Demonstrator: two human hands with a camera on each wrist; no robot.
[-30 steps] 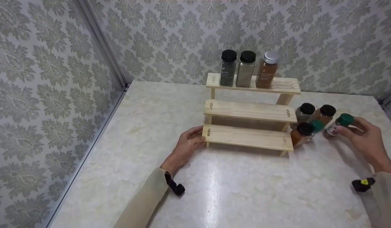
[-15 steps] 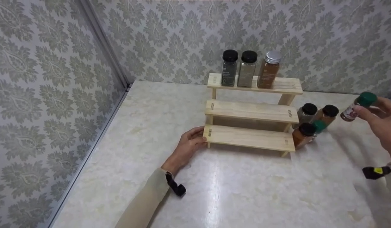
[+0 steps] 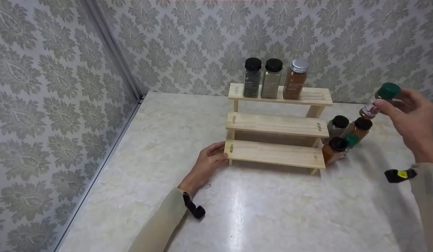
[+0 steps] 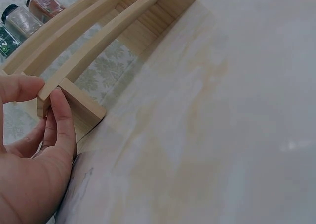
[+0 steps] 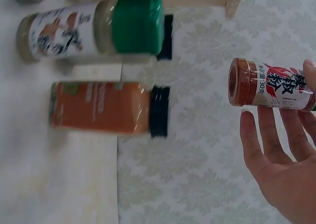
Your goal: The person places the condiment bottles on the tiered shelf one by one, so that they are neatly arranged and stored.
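My left hand (image 3: 206, 163) grips the left end of the bottom shelf of a three-step wooden spice rack (image 3: 274, 153). In the left wrist view, thumb and fingers close around the board's corner (image 4: 45, 99). Off the table at the right, my right hand (image 3: 414, 117) holds a small green-capped spice jar (image 3: 371, 107), tilted. Reddish powder and a white label with red print show on that jar (image 5: 276, 84) in the right wrist view. Two black-capped jars (image 3: 270, 82) and one silver-capped jar (image 3: 295, 82) stand on the top shelf. The middle and bottom shelves are bare.
Several jars cluster on the table just right of the rack, among them a black-capped orange one (image 3: 332, 153) and a green-capped one (image 3: 351, 140). Patterned wall panels (image 3: 188, 45) border the table (image 3: 160, 122) at the back and left.
My right hand has lifted the green-capped jar off the table, first right and up, then back left above the cluster. My left hand keeps its place on the rack.
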